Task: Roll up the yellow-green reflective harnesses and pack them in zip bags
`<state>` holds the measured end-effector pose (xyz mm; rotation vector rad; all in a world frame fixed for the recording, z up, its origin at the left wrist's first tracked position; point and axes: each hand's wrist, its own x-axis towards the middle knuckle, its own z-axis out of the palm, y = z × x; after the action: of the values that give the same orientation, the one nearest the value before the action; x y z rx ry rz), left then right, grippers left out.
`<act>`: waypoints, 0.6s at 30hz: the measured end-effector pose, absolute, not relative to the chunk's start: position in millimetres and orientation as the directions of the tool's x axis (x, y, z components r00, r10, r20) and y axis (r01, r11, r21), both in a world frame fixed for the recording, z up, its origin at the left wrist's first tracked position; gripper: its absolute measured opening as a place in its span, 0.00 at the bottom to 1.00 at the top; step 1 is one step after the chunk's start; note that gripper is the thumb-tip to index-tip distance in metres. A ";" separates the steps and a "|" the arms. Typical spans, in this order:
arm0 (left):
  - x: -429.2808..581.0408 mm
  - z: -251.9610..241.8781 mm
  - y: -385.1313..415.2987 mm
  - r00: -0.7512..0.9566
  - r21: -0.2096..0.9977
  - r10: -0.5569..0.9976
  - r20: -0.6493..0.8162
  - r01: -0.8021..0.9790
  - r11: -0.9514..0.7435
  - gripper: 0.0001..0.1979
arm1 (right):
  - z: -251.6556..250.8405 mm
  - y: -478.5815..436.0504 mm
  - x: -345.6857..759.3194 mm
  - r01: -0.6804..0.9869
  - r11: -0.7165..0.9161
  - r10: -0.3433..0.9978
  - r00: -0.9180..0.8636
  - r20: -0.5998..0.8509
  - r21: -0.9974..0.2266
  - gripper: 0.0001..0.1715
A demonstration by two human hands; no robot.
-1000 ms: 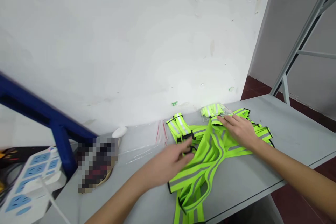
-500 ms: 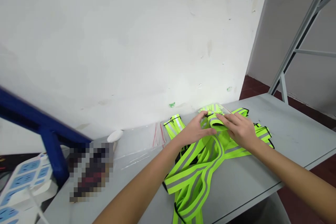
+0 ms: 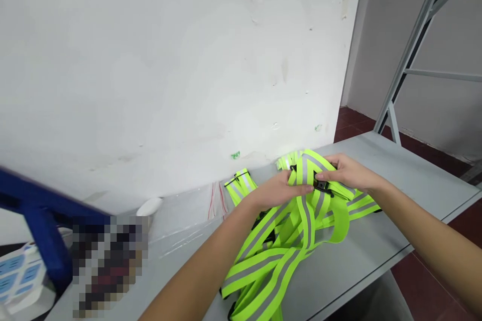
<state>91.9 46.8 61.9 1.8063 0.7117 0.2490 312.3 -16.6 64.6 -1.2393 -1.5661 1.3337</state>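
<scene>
At the back of a grey table (image 3: 350, 256), by a white wall (image 3: 169, 60), a person grips a folded lime strap (image 3: 305, 170) w/ a grey centre stripe. L hand (image 3: 276, 191) pinches its left side, thumb in front, other fingers mostly hidden; R hand (image 3: 348, 170) clasps the right side, thumb foremost. Neither hand is free.

Key relation: a black buckle (image 3: 323, 185) sits btwn the thumb tips, touching or just by the R thumb & a bit farther from the L, so R is nearer. Its long axis runs approx. left to right, dipping at the right end. The strap's front band hangs near-vertical just left of it; another layer slants down to the right, under R hand.

More loose lime straps (image 3: 259, 276) spill toward the table's front edge. Behind the hands, nr the wall: a lime bundle (image 3: 286, 161). Left of that, a folded strap w/ black edging (image 3: 241, 185), then clear plastic bags (image 3: 188, 220) w/ red lines. Far left: white-&-blue power strip (image 3: 22, 271), partly cut off.
</scene>
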 end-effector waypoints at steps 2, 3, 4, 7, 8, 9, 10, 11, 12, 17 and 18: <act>95.1 54.5 41.0 0.815 0.951 0.543 -0.203 0.296 -0.088 0.26 | 59.3 -15.7 312.9 0.174 -0.030 0.954 -0.289 -0.080 -0.984 0.22; 96.1 50.1 38.2 0.826 0.963 0.516 -0.226 0.271 -0.011 0.27 | 57.6 -15.4 312.5 0.167 -0.038 0.953 -0.291 -0.086 -0.985 0.21; 96.5 45.4 35.7 0.839 0.967 0.484 -0.249 0.244 0.075 0.28 | 56.9 -15.0 311.8 0.170 -0.040 0.953 -0.291 -0.089 -0.985 0.21; 95.0 29.8 30.0 0.884 0.913 0.356 -0.303 0.163 0.374 0.33 | 59.4 -12.6 308.1 0.186 -0.032 0.947 -0.308 -0.090 -0.982 0.22; 94.2 24.4 28.8 0.896 0.881 0.327 -0.300 0.129 0.454 0.35 | 61.4 -11.2 306.6 0.184 -0.030 0.942 -0.323 -0.089 -0.983 0.22; 93.5 19.1 27.7 0.907 0.851 0.312 -0.284 0.087 0.518 0.35 | 63.7 -9.4 305.1 0.179 -0.026 0.938 -0.335 -0.086 -0.984 0.22; 93.1 14.3 26.8 0.915 0.822 0.308 -0.260 0.043 0.568 0.35 | 66.0 -7.4 303.5 0.175 -0.019 0.935 -0.345 -0.080 -0.984 0.22; 93.2 10.2 25.8 0.922 0.794 0.304 -0.238 0.005 0.608 0.35 | 68.0 -5.0 302.0 0.175 -0.009 0.934 -0.350 -0.070 -0.985 0.22; 93.8 7.2 24.4 0.927 0.770 0.303 -0.220 -0.026 0.638 0.34 | 69.8 -2.5 300.7 0.178 0.004 0.935 -0.349 -0.059 -0.984 0.21; 102.6 10.1 7.6 0.904 0.683 0.373 -0.210 -0.137 0.717 0.29 | 74.5 9.6 296.0 0.178 0.033 0.951 -0.307 -0.024 -0.983 0.21; 104.6 14.0 2.2 0.890 0.675 0.397 -0.225 -0.151 0.722 0.26 | 75.2 11.3 295.6 0.181 0.033 0.953 -0.302 -0.023 -0.983 0.21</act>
<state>104.6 2.2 14.0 0.7037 0.3707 0.3106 295.6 11.3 75.2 -1.1808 -1.5800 1.3363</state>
